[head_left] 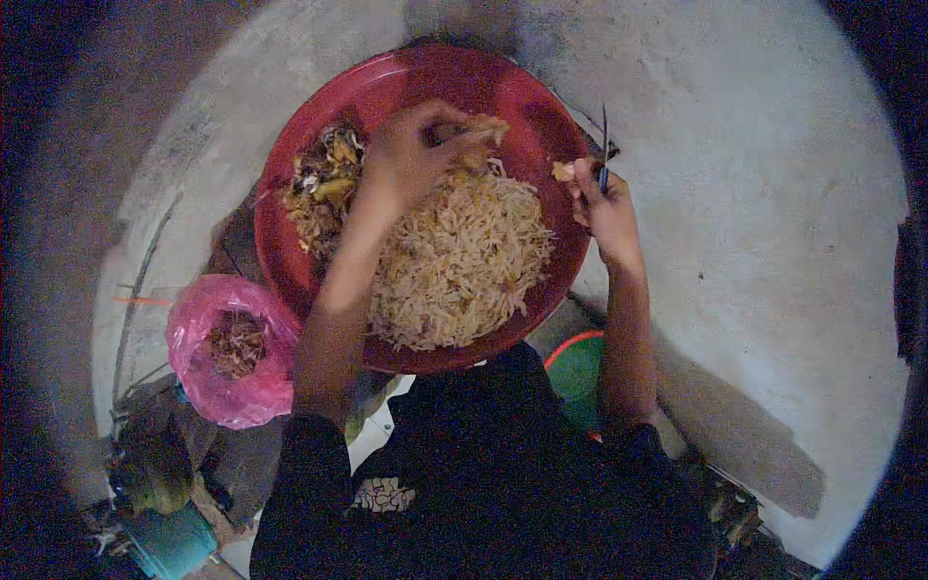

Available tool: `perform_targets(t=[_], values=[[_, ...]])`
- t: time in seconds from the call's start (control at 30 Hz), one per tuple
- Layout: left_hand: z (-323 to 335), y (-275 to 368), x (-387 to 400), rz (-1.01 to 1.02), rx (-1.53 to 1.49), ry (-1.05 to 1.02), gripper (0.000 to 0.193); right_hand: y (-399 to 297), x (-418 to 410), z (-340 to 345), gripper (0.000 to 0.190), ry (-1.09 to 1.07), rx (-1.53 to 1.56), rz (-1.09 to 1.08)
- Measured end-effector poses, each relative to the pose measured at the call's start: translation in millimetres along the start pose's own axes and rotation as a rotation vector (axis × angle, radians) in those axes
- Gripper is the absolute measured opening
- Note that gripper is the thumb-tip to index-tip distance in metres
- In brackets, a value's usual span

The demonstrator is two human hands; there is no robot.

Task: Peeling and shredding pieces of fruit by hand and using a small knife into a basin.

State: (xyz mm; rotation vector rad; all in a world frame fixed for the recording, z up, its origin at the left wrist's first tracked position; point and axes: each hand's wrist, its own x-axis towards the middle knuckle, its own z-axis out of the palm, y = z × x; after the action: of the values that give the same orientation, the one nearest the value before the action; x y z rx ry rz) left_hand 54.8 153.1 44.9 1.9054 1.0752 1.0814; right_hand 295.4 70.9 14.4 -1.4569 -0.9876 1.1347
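A wide red plastic basin (522,94) lies before me with a large heap of pale shredded food (464,268), its exact kind unclear. At the basin's left side sits a smaller, darker pile of mixed scraps (326,188). My left hand (413,152) is blurred over the upper middle of the basin, its fingers at a brownish piece of food (489,134) above the heap. Near the right rim, my right hand (602,206) grips a small knife (605,141), blade upward, and pinches a small pale piece of food (562,171) at its fingertips.
A pink plastic bag (235,406) holding brown scraps stands at the basin's lower left. A green container with an orange rim (576,377) is partly hidden beside my right forearm. A teal container (170,540) lies at lower left. Bare concrete-like surface (761,217) spreads at right.
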Motion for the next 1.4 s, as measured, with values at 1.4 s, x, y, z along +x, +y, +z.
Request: perform_targets(t=[1.4], values=[[-17, 25, -175, -0.448, -0.587, 0.165, 0.012, 20, -56, 106, 0.017, -0.108, -0.225, -0.130]])
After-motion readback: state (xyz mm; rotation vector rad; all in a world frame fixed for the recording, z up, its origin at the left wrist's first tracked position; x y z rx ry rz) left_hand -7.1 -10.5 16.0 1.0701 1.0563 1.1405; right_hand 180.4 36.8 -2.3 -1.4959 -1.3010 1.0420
